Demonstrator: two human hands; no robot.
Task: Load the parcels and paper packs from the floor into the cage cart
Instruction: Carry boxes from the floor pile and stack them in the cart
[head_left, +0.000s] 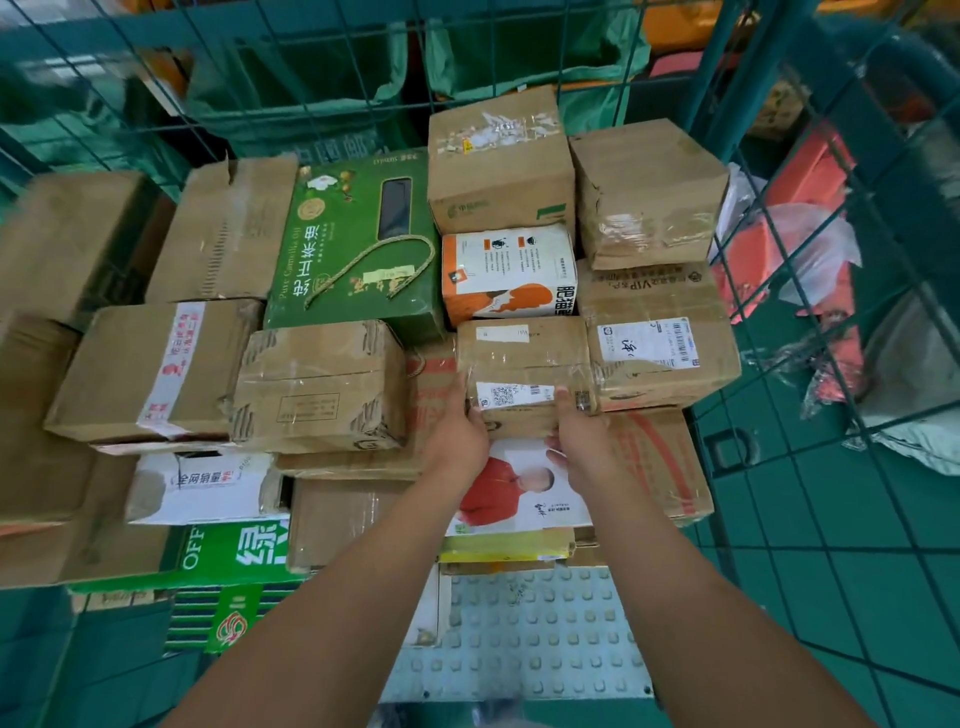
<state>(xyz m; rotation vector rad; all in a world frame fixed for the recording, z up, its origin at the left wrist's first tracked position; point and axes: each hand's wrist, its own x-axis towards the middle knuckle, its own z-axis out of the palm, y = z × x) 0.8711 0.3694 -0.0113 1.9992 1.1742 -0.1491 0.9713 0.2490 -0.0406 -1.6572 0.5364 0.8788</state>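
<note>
Cage cart (769, 171) of green wire mesh packed with stacked parcels, green gift box (358, 244) at the back, small taped brown parcel (522, 371) on the front stack, left hand (457, 434) and right hand (582, 441) gripping its near edge, fingers curled around it.

Two hands (511, 441); one green gift box (358, 244); one cage cart (810, 171).
</note>
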